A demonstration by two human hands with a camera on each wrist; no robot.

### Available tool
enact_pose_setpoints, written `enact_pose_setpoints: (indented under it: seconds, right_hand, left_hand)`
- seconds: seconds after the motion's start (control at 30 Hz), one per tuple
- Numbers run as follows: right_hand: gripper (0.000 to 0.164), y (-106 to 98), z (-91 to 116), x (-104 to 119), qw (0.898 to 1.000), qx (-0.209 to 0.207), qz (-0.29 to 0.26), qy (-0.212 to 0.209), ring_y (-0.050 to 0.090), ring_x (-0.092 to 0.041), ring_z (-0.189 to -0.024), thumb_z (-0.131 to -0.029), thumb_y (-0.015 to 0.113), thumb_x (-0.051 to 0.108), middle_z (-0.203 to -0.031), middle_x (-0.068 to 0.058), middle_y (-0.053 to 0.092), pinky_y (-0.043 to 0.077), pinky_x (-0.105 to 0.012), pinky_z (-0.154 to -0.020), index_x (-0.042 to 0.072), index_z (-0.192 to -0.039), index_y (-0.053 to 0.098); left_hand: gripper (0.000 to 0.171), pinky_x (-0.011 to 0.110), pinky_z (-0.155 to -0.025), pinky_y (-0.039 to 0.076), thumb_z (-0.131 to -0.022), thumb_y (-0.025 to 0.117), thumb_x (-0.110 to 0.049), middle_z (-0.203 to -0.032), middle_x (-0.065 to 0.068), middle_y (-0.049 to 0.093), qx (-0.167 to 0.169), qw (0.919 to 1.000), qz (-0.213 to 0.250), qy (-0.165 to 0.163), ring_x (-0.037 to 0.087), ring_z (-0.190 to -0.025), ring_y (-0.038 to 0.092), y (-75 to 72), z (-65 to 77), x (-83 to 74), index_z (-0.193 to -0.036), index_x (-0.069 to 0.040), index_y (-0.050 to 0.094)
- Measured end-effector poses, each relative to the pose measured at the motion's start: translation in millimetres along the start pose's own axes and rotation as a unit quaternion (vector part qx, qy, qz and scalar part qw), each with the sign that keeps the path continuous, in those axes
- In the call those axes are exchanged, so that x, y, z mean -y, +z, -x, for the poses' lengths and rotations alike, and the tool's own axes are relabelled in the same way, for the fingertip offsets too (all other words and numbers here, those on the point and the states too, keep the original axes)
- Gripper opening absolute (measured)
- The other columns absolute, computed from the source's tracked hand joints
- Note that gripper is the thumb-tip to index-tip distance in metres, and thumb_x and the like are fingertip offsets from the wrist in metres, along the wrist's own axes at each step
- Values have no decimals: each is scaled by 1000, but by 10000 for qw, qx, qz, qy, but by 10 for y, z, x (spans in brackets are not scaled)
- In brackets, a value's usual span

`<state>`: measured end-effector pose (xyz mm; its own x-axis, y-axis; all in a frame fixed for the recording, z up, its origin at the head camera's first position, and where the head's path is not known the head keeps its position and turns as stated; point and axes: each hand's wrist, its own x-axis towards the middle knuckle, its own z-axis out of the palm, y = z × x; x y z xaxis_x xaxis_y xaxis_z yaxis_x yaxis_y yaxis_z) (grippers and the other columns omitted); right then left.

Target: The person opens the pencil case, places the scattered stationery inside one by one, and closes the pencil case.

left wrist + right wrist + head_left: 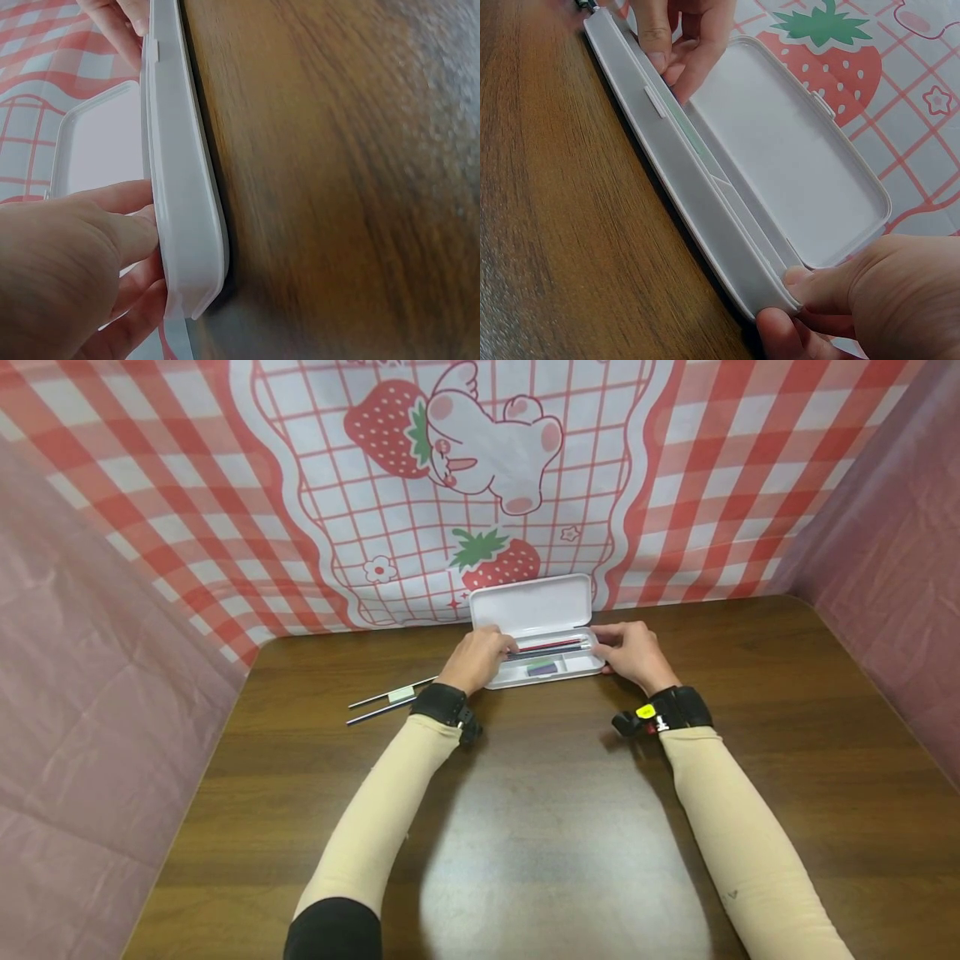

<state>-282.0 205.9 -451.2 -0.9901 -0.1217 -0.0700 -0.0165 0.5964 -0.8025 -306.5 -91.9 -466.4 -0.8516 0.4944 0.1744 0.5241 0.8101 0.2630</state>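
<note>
A white pencil case (525,678) lies at the back of the table, its lid (532,606) raised. Inside it are a red pencil (551,646), dark pencils (543,652) and a small purple-and-green block (542,669). My left hand (474,662) reaches over the left end of the case with curled fingers, the fingertips at the red pencil's left end, apparently pinching it; the case wall partly hides the contact in the left wrist view. With thumb on the rim and fingers outside, my right hand (877,292) grips the right end of the case.
Left of the case, two dark slender sticks like pencils (378,716) lie on the wooden table (555,827), with a pale green block (401,695) between them. A checked strawberry cloth (675,485) hangs directly behind the case. Pink curtains (97,652) flank the table.
</note>
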Motion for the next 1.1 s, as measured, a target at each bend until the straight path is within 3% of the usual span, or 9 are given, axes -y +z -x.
enact_pose_setpoints:
  seconds: [0.17, 0.4, 0.7, 0.73, 1.1]
  right_hand:
    - [47, -2, 4, 19, 10000, -9, 26, 10, 67, -2, -64, -109, 71, 11, -131, -32, 74, 55, -16, -62, 2, -154, 67]
    - [47, -10, 8, 32, 10000, 40, -12, 53, 66, -2, -65, -109, 70, 11, -135, -31, 73, 55, -16, -63, 2, -155, 66]
    - [47, -8, 1, 22, 10000, 47, 5, 56, 66, -2, -65, -109, 70, 11, -136, -31, 72, 55, -16, -63, 2, -155, 66]
    - [47, -9, 1, 21, 10000, 45, 9, 54, 66, -2, -65, -109, 70, 11, -136, -31, 72, 55, -16, -63, 2, -155, 66]
    - [46, -8, 10, 21, 10000, 27, -28, 27, 67, -1, -63, -109, 70, 10, -137, -33, 73, 56, -16, -62, 1, -154, 67]
  left_hand:
    - [24, 47, -104, 64, -107, 69, -4, -112, 13, 81, 100, 9999, 63, -14, 32, -114, 79, -133, 51, -94, -122, -11, 87]
    - [23, 40, -105, 63, -108, 70, -12, -112, 6, 80, -17, 9999, 91, -55, 27, -114, 78, 329, -161, 271, -122, -20, 87]
    - [24, 40, -103, 63, -107, 73, -9, -113, 6, 79, -54, 10000, -69, 24, 28, -114, 77, 321, -186, 297, -123, -20, 87]
    - [24, 40, -103, 63, -107, 73, -10, -113, 4, 79, -100, 9999, -43, 72, 26, -113, 77, 376, -209, 352, -123, -22, 87]
    - [20, 34, -91, 63, -107, 76, -20, -112, -1, 76, -507, 9983, -172, 210, 19, -104, 75, 404, -374, 541, -124, -27, 86]
